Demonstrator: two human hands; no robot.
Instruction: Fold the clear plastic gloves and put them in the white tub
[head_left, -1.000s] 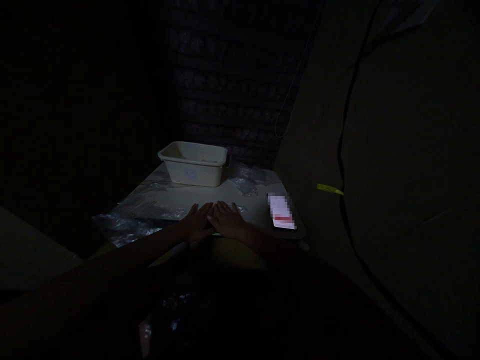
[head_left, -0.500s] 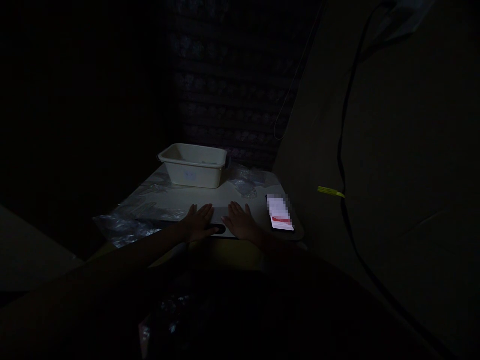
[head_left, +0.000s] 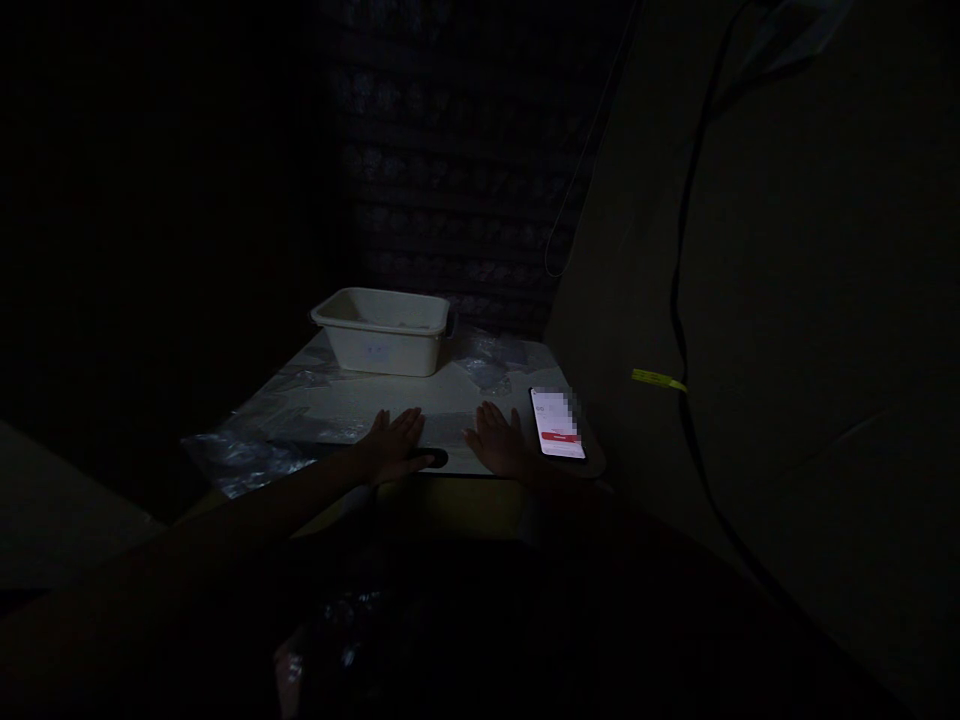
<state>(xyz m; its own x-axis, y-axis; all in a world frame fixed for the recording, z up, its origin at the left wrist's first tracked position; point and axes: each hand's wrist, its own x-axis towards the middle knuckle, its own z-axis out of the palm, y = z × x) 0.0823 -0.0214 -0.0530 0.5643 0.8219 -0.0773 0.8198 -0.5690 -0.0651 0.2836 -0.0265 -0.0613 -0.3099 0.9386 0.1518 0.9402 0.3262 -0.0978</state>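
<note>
The scene is very dark. My left hand [head_left: 392, 445] lies flat, palm down, fingers apart, on the near part of a small pale table [head_left: 450, 400]. A small dark object [head_left: 435, 458] sits at its thumb by the table's front edge. My right hand [head_left: 499, 440] also rests flat and empty, a short way to the right. Just right of it lies a lit phone [head_left: 556, 423], screen up. Neither hand holds anything.
A white plastic tub [head_left: 381, 330] stands at the back of the table. Clear plastic bags [head_left: 247, 455] lie spread on the left side, and more clear plastic bags [head_left: 491, 365] behind the right hand. A dark cable [head_left: 679, 300] hangs down the wall on the right.
My hands were touching side by side at the table's middle. They have slid apart, the right hand moving toward the phone, uncovering the dark object by the left thumb.
</note>
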